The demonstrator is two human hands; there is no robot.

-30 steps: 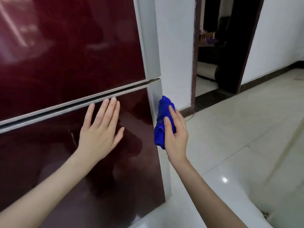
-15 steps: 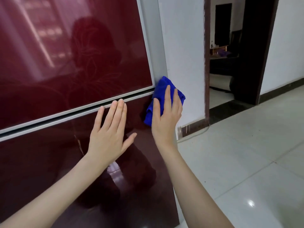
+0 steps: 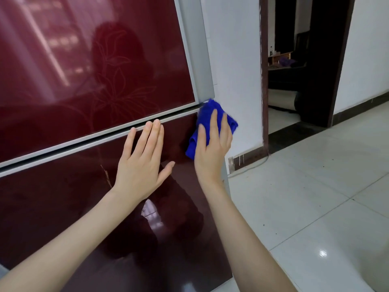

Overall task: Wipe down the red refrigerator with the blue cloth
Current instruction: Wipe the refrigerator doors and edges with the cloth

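Your flat right hand (image 3: 210,152) presses the crumpled blue cloth (image 3: 207,111) on the glossy red refrigerator (image 3: 84,70); left hand (image 3: 141,163) flat, empty; most seems unwiped.

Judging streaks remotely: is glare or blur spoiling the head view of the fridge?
Head view: the upper door mirrors window light, which washes out its left side; the lower door is darker, with one bright reflected patch near its middle; the cloth is motion-blurred at its right edge.
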